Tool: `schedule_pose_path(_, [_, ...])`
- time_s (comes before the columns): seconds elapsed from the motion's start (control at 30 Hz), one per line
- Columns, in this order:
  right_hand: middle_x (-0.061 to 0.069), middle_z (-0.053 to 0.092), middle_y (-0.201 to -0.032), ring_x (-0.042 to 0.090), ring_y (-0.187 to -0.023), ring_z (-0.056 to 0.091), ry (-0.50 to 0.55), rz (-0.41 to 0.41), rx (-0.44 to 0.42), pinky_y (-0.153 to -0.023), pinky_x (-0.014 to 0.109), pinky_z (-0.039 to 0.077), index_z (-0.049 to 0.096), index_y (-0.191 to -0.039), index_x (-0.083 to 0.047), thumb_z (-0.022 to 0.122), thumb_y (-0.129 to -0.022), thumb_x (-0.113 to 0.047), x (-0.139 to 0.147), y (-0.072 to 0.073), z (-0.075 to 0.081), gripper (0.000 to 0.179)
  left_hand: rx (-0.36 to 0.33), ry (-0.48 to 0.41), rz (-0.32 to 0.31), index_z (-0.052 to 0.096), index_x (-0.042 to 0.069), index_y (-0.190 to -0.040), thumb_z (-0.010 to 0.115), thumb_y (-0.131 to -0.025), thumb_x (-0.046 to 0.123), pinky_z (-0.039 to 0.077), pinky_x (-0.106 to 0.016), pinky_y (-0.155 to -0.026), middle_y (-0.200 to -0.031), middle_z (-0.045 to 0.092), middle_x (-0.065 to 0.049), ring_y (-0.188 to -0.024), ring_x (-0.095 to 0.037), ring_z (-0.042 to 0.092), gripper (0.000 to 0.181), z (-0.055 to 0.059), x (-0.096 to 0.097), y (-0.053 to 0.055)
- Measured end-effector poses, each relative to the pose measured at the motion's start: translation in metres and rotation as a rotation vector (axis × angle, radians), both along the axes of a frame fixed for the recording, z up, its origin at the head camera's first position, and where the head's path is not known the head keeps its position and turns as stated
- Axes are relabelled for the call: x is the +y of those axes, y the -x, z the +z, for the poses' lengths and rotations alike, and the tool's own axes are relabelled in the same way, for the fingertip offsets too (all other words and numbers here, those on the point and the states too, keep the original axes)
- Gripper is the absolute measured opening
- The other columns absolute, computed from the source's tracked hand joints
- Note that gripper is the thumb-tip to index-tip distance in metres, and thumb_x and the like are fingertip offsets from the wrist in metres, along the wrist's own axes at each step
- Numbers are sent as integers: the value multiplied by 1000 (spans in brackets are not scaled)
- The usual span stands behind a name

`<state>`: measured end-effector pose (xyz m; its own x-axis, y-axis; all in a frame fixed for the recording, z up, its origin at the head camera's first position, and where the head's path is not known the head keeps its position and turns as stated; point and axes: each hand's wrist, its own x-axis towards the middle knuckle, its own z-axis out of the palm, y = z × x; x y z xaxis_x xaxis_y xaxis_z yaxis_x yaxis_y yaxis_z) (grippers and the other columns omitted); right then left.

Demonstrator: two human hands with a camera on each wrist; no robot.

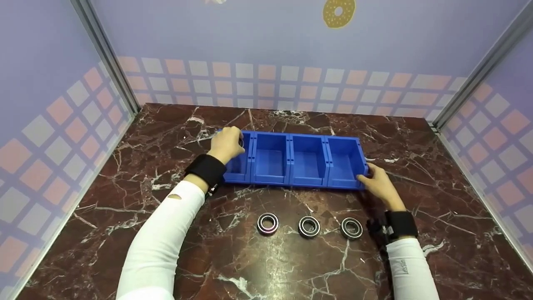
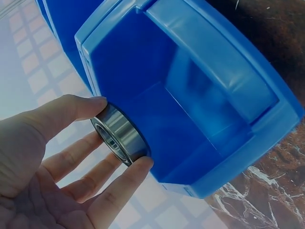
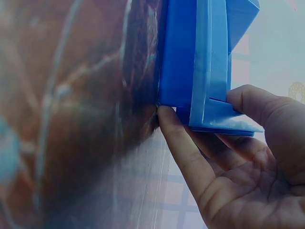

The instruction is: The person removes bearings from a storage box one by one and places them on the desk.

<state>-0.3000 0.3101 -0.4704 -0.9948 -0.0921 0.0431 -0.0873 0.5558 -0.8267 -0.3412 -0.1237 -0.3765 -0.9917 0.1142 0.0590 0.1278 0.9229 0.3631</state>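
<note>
My left hand (image 1: pixel 227 143) is over the leftmost compartment of a blue four-part bin row (image 1: pixel 271 180). Between its thumb and fingers it pinches a ball bearing (image 2: pixel 125 133), a shiny steel ring, at the mouth of that compartment. At the row's other end, my right hand (image 1: pixel 378 183) grips the right side wall of the last bin (image 3: pixel 202 86), thumb on the inner side and fingers outside, low by the tabletop. Three more bearings lie flat in front of the bins: a left one (image 1: pixel 267 223), a middle one (image 1: pixel 309 227) and a right one (image 1: pixel 351 228).
The bins stand on a dark red marbled tabletop (image 1: pixel 200 266). Behind them rises a lilac wall (image 1: pixel 266 41) with pink and white squares, and similar panels close off the left and right sides.
</note>
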Motion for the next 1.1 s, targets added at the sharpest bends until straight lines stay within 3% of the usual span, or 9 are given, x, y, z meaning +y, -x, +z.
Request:
schedule_pose_path(0.23, [35,61,-125,8,-87,58,-6,-1,-4,-69,16,48,43,-142,21,57,-99,3,-1,-1,1,49,0,7,-13,71,0,-122,81,-83,12,54,-54,-93,-125,69,-24,-114,-44,66,42,2,0,-2])
schedule_pose_path(0.47, [36,57,-133,11,-97,59,-6,-7,-36,-75,15,48,40,-146,20,57,-100,1,-2,-1,2,53,25,28,-40,72,-1,-121,80,-82,12,54,-55,-93,-125,69,-24,-113,-46,66,41,4,-2,-6])
schedule_pose_path(0.73, [37,60,-128,10,-93,59,-12,-1,-7,-73,15,48,43,-142,21,57,-99,3,-1,-1,1,50,67,13,-67,72,-2,-119,81,-81,12,54,-55,-92,-123,70,-23,-111,-45,67,41,6,-5,-14])
schedule_pose_path(1.1, [37,61,-126,7,-89,58,9,10,8,-73,14,48,44,-141,22,59,-98,3,-1,0,0,49,65,36,-89,72,-2,-122,81,-83,11,55,-55,-91,-125,69,-25,-112,-45,66,42,14,-8,-23])
